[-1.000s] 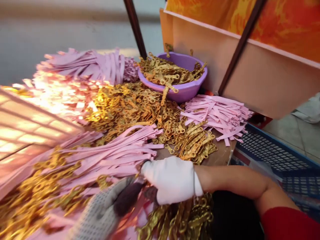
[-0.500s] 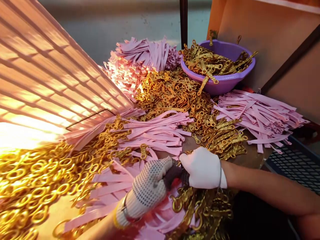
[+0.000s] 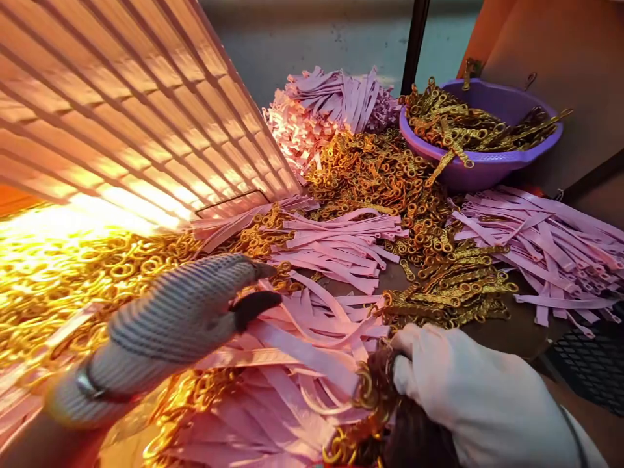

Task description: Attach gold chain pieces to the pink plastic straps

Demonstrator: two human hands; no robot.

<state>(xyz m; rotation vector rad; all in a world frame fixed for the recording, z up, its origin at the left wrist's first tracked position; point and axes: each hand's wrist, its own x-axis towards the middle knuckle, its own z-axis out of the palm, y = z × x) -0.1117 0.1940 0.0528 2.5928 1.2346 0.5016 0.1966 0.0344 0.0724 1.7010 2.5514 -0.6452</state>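
Note:
My left hand (image 3: pixel 180 318), in a ribbed grey glove with dark thumb and fingertips, is held above the pink strips (image 3: pixel 312 351), thumb and fingers apart and nothing between them. Lower right, my right hand (image 3: pixel 453 377) in a white glove has its fingers curled at a dark brown item beside gold metal pieces (image 3: pixel 365 390). What those fingers hold is partly hidden. Gold rings (image 3: pixel 121 266) spread out behind and left of my left hand. Behind my right hand lies a row of gold links (image 3: pixel 458 286).
A purple basin (image 3: pixel 517 162) full of gold links stands at the back right. Pink strips (image 3: pixel 546 240) lie below it, near a dark mesh tray (image 3: pixel 589 364). A slatted pink panel (image 3: pixel 146 117) leans at the left. More pink strips (image 3: pixel 341 97) are heaped at the back.
My hands, together before, are now apart. My left hand has moved left and opened; my right hand has come lower and nearer. The view has shifted left.

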